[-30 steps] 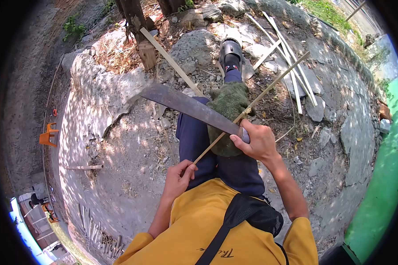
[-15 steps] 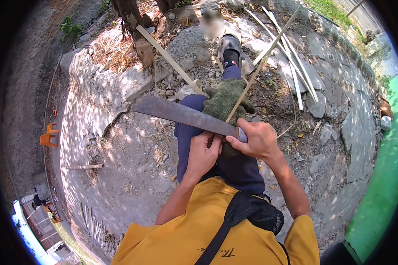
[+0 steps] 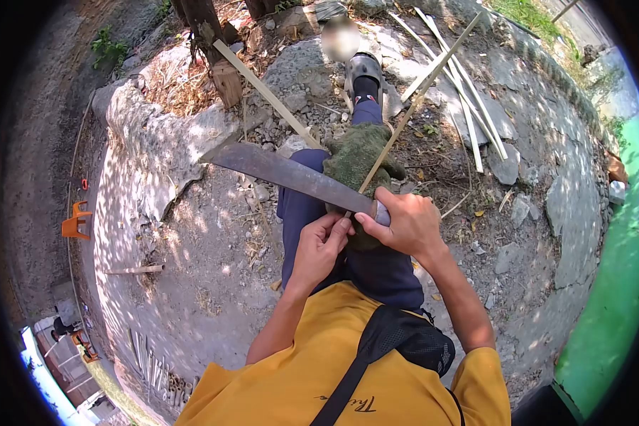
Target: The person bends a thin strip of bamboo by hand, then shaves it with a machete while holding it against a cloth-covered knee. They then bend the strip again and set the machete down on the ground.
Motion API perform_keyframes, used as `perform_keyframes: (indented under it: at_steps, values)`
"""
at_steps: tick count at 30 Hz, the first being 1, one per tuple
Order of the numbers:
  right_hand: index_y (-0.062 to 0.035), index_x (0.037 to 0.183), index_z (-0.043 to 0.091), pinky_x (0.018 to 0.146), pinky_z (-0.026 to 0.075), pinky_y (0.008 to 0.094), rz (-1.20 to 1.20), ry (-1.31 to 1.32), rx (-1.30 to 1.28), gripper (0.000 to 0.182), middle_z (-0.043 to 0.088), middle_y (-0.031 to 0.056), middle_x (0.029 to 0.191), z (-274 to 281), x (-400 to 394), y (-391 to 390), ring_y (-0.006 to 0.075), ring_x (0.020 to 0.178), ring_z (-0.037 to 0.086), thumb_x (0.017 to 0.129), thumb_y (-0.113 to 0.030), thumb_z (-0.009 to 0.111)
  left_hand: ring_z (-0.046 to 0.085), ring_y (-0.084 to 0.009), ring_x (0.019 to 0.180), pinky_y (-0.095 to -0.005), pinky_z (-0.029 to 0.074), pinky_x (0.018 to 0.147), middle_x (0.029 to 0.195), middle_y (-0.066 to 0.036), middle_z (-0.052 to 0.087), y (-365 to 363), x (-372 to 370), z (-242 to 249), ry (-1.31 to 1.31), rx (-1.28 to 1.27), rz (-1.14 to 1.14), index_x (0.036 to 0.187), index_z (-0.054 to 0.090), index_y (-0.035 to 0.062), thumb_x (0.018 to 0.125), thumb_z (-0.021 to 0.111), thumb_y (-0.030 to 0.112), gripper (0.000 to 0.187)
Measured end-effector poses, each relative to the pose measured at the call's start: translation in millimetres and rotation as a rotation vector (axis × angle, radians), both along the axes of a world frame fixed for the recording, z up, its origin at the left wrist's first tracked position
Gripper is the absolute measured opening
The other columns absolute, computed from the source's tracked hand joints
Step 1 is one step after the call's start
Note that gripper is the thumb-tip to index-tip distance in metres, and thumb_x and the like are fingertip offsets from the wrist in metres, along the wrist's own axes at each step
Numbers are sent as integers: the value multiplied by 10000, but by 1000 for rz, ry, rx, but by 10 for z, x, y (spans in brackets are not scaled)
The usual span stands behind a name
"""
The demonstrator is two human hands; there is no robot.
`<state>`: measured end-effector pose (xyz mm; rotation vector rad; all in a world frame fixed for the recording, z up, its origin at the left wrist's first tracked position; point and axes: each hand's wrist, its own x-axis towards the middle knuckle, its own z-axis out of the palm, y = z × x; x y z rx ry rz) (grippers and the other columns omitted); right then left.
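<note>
My right hand (image 3: 405, 224) is wrapped tight on the machete (image 3: 284, 172) handle, blade out to the left over my thigh. Left hand (image 3: 319, 248) fingers pinch the bamboo strip (image 3: 412, 106) near end, under the blade on the green cloth (image 3: 358, 160). Strip looks light, springy, splintery; best gripped close to the blade.

The right hand (image 3: 405, 224) is curled in a tight fist, its forearm angled back toward the body. The left hand (image 3: 319, 248) reaches forward with fingers pinched, touching the right hand's knuckles.
</note>
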<state>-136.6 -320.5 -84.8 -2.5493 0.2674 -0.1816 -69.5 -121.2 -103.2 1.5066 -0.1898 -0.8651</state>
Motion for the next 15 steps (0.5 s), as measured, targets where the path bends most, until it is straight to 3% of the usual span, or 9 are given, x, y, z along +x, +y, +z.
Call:
perform_keyframes:
  at_steps: [4,10,15]
  values:
    - [-77,846,627,549,554,494,-13,-22,35,559,665,189,621,-86,-3,-8,399,598,701,912,-627,697,351,-9,584,-228,246,527,652,82,429,172,-92,95,53,19,-28,903,631,31,1105,588,203,269]
    - [-64,888,651,595,555,526,-17,58,36,537,671,212,655,-102,25,-37,429,652,703,925,-597,702,368,-1,553,-211,243,489,635,83,450,515,-258,155,101,58,-30,898,644,58,1105,598,235,276]
    - [-58,974,698,625,556,540,-29,-5,252,515,676,220,687,-162,66,-135,445,706,706,937,-572,702,371,-6,546,-213,256,493,632,82,454,1216,-468,118,86,92,-59,900,650,52,1106,593,239,284]
